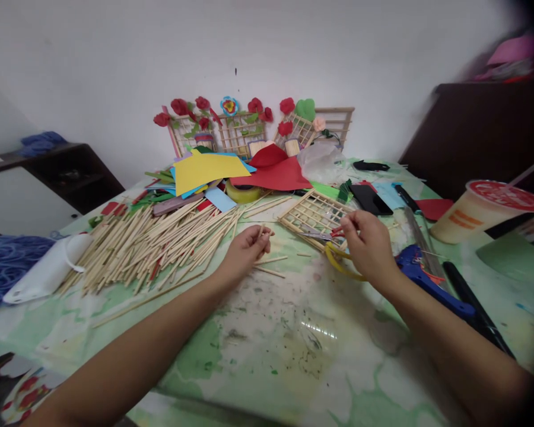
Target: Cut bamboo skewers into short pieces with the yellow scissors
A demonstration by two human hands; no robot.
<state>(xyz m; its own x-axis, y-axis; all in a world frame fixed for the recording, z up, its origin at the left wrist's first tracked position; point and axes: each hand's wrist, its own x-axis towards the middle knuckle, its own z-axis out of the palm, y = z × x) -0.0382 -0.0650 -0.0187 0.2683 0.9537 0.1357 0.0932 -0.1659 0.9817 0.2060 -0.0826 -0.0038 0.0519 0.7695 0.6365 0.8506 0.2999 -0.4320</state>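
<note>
My left hand is closed in a pinch around a short wooden stick, mostly hidden by the fingers. It is just right of a large pile of thin wooden sticks. My right hand has its fingers closed on a pair of scissors with yellow and red on the handles. The blades point left, over the near edge of a small stick lattice. A few loose sticks lie on the tabletop between the hands.
A blue glue gun rests right of my right hand, near a lidded drink cup and a black phone. Yellow paper, red paper and a tape roll lie behind. Lattices with paper flowers lean on the wall.
</note>
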